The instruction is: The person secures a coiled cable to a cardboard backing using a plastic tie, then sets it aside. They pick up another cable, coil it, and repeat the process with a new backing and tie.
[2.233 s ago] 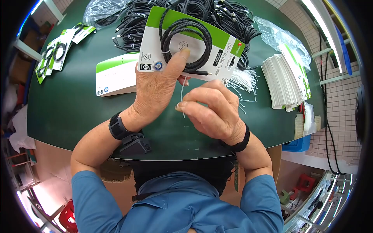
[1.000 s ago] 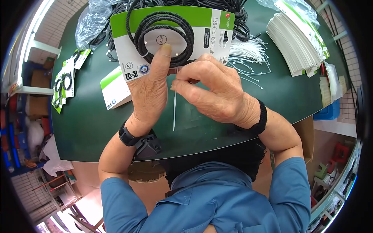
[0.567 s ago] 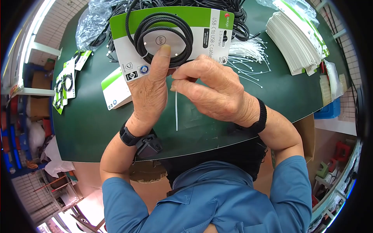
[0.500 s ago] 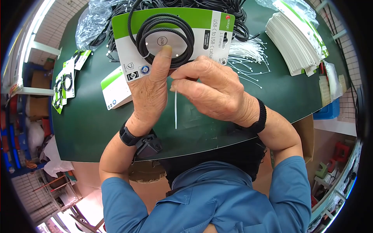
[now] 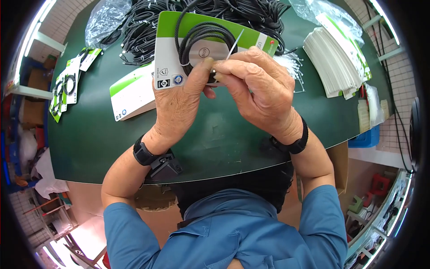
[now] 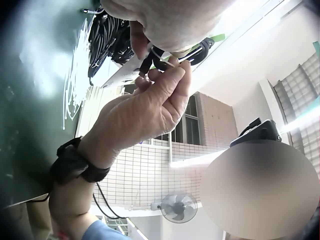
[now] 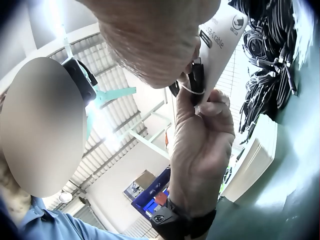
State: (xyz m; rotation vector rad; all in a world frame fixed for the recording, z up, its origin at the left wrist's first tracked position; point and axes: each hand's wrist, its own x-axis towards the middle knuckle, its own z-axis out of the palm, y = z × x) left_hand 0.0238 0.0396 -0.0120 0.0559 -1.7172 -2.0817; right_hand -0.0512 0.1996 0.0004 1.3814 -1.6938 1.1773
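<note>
Now, black braided cable (image 5: 184, 48) coiled on flat green-and-white card (image 5: 166, 51);
left hand (image 5: 178, 101) grips card; right hand (image 5: 264, 85), fingertips together, pinches thin white plastic tie (image 5: 235, 43).

I'm looking in on what seems a packing workshop. On the green table (image 5: 215, 150) I see a heap of black cables (image 5: 145, 31), 2 stacks of printed cards (image 5: 329, 65), loose white ties (image 5: 293, 71) and 1 coiled cable (image 5: 182, 49) against a retail card (image 5: 168, 49). My wrist views add ribbed roofing (image 7: 120, 65), wall tiles (image 6: 142, 175) and 1 fan (image 6: 179, 207).
</note>
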